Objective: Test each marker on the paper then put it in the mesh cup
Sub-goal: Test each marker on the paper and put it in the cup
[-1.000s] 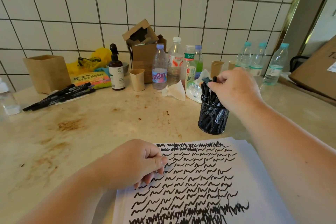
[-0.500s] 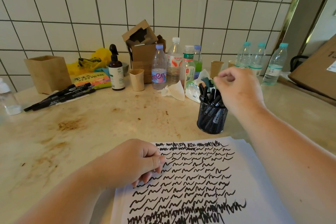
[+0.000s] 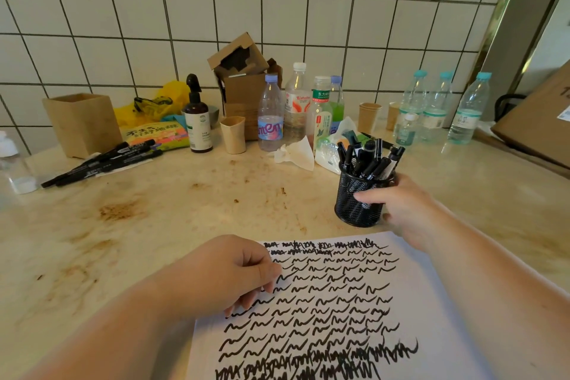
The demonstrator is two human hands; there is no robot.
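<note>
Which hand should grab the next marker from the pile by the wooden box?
Probably the left hand. It rests on the paper on the same side as the loose markers and holds nothing visible. The right hand is wrapped around the mesh cup, on the far side.

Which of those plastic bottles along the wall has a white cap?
The tall clear bottle with the red-and-white label, standing behind the purple-capped one; the others have purple or teal caps.

Lower centre: scribbled white paper sheet (image 3: 354, 302). Just above, right of centre: black wire-mesh cup (image 3: 359, 197) holding black markers (image 3: 368, 159). Far left: more loose black markers (image 3: 101, 163).
</note>
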